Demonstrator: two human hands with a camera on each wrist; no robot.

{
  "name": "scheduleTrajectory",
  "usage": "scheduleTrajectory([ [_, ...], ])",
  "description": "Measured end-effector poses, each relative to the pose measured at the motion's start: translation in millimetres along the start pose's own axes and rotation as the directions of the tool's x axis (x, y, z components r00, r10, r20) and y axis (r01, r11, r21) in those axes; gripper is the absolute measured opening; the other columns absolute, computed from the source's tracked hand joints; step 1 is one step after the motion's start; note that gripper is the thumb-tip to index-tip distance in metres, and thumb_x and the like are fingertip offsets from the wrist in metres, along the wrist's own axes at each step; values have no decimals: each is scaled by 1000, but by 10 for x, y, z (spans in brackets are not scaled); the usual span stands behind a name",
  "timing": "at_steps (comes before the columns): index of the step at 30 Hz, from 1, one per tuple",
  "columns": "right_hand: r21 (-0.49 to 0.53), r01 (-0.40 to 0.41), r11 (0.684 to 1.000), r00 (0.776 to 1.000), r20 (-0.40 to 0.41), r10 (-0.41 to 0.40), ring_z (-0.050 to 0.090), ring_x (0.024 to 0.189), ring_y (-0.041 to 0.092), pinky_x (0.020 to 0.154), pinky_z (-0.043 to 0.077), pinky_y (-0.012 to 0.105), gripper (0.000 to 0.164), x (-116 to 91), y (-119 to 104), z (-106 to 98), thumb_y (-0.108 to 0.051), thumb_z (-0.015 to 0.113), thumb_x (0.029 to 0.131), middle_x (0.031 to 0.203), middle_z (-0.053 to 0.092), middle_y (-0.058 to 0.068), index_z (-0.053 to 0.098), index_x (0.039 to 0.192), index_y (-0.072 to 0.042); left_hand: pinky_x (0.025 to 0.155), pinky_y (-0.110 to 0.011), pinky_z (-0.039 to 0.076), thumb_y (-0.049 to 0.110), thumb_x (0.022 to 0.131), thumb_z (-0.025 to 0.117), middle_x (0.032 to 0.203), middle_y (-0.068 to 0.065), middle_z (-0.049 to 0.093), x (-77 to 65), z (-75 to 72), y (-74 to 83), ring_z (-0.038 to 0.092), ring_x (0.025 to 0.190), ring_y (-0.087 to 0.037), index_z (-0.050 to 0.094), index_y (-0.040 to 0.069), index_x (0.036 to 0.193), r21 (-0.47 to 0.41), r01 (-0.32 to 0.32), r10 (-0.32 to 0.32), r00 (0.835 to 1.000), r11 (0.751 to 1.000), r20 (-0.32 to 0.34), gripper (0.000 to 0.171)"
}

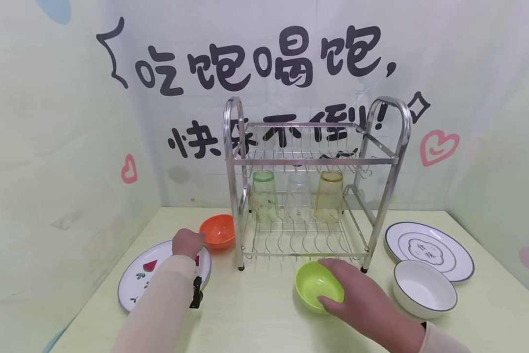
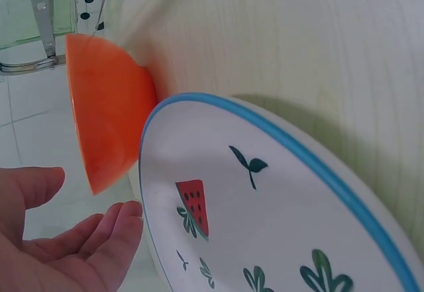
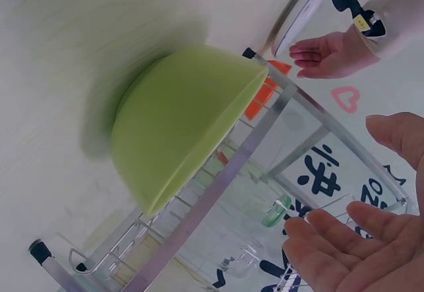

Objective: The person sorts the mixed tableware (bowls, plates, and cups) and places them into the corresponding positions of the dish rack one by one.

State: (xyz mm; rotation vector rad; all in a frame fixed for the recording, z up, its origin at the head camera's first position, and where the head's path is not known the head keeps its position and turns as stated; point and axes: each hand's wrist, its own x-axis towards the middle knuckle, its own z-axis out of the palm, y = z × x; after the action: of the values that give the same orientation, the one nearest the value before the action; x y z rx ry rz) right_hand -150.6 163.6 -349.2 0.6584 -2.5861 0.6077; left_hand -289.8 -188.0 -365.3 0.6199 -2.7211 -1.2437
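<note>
My left hand (image 1: 187,242) reaches over the watermelon-patterned plate (image 1: 134,274) toward an orange bowl (image 1: 218,231). In the left wrist view its thumb and fingers are spread, just short of the rim of the upright orange bowl (image 2: 109,113); nothing is between them. My right hand (image 1: 366,296) is above the right side of a light green bowl (image 1: 313,284), thumb and fingers apart. From the right wrist, the green bowl (image 3: 179,120) sits upright on the table, with a gap between it and the fingertips (image 3: 298,229).
A two-tier metal rack (image 1: 315,161) stands at the back middle. Its lower tier holds a green glass (image 1: 264,198), a clear glass (image 1: 297,198) and an amber glass (image 1: 329,198), all upside down. On the right are a white bowl (image 1: 423,289) and a dark-rimmed plate (image 1: 406,235).
</note>
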Motion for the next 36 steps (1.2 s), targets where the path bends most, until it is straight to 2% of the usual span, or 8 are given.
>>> scheduleTrajectory([
  [7,-16,27,1000,1000,-1,-27,60,110,17,89,51,37,60,-62,-17,0,-23,82,74,123,62,-1,57,127,-12,61,-28,43,18,98,49,104,-25,59,1,28,-14,53,80,-30,57,-14,118,-5,32,-31,999,999,7,38],
  [11,-34,43,998,999,-16,-44,60,110,16,88,52,36,61,-95,-8,8,-24,82,73,122,62,-2,57,127,-11,77,-37,49,17,98,47,109,-28,60,8,53,-20,53,90,-34,57,-15,118,5,19,-19,1000,1000,3,39],
  [14,-50,69,996,997,-38,-71,60,108,15,86,52,35,61,-112,7,16,-24,83,72,121,63,-2,57,126,-11,92,-46,48,16,98,46,114,-30,59,22,79,-15,53,98,-37,56,-15,119,5,16,-16,1000,1000,3,39],
  [18,-62,85,994,995,-45,-88,60,109,17,87,52,36,62,-123,31,19,-23,83,72,122,62,-1,56,127,-12,98,-51,45,16,98,46,116,-31,59,65,116,-17,53,103,-39,56,-15,119,-2,15,-15,1000,1000,10,39],
  [23,-58,89,994,995,-32,-91,60,111,19,88,52,38,63,-127,43,23,-23,83,72,124,62,1,56,128,-12,95,-50,46,14,96,45,109,-29,62,112,132,-20,54,97,-37,58,-16,113,1,-7,7,1000,1000,12,37],
  [28,-61,95,994,995,-30,-97,60,111,19,88,52,38,62,-120,40,25,-23,83,72,124,62,1,56,127,-11,83,-43,48,14,94,46,99,-26,62,135,124,-31,52,87,-32,59,-16,109,-1,-30,30,999,1000,24,36],
  [32,-66,102,993,994,-36,-105,61,110,18,88,52,37,62,-118,37,30,-24,83,72,123,62,1,56,127,-11,72,-35,45,15,94,46,92,-21,61,153,122,-62,51,81,-28,60,-15,108,1,-15,15,999,1000,34,35],
  [36,-72,97,993,994,-39,-100,61,109,18,87,52,36,62,-121,46,38,-25,83,72,122,63,1,57,126,-10,70,-32,44,15,95,46,89,-19,60,182,124,-82,52,79,-27,60,-14,109,5,-11,11,999,1000,46,35],
])
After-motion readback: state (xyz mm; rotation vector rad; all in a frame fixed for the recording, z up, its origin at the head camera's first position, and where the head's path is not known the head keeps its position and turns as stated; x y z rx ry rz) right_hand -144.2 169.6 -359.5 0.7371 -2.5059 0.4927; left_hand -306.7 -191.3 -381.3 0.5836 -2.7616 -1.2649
